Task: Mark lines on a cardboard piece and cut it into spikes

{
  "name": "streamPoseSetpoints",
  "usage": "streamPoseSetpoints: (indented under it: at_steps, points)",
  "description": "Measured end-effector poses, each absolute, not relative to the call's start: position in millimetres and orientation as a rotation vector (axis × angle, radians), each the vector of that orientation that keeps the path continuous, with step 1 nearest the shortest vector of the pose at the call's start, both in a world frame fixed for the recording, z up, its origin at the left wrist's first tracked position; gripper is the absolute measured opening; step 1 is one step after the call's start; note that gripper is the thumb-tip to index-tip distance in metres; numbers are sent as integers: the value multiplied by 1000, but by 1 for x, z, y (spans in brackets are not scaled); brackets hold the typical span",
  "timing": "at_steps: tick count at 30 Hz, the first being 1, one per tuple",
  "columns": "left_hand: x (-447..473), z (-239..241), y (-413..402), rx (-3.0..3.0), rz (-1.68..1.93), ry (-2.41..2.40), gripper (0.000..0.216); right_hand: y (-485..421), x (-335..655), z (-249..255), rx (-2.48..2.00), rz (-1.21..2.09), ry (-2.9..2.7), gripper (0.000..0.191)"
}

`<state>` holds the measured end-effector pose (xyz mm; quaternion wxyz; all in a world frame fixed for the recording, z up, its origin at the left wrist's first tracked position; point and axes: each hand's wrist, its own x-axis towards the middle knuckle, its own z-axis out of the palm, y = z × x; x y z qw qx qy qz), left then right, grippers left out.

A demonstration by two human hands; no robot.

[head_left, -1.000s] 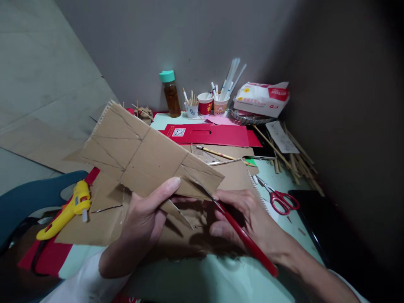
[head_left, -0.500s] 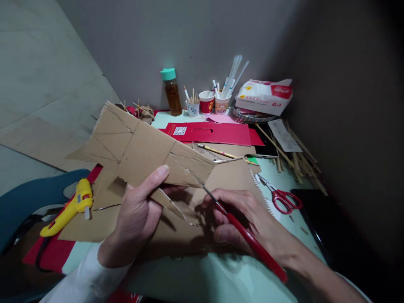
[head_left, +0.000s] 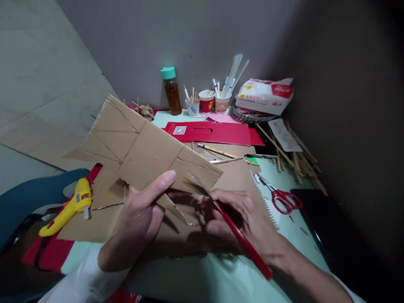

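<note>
Pinching the cardboard piece between thumb and curled fingers, our left hand holds it up over the table; our right hand is wrapped tight round the red knife, its blade tip in the near edge. One sliver hangs cut, we reckon, and most pencil lines look uncut

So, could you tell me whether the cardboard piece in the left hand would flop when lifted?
Probably stiff: the cardboard piece juts flat though the left hand grips only its lower edge. Likely light: one hand carries it. The cut flap by the knife may bend.
</note>
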<state>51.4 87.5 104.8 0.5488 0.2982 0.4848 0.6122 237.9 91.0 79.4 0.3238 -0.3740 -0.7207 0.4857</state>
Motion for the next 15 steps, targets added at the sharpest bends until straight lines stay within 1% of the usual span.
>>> streamPoseSetpoints:
  at_steps: [2, 5, 7, 12, 15]
  points:
    - [51, 106, 88, 727, 1520, 1155, 17, 91, 235, 76, -963, 1218, -1894, 41]
    - [51, 105, 89, 753, 1553, 1146, 11, 91, 232, 71, -941, 1149, -1910, 34]
    - [50, 104, 89, 744, 1557, 1162, 11, 91, 230, 69, -933, 1121, -1917, 30]
    - [47, 97, 89, 707, 1604, 1157, 34, 92, 226, 64, -920, 1036, -1920, 28]
    - [46, 96, 90, 737, 1621, 1109, 39, 94, 223, 59, -901, 976, -1935, 29]
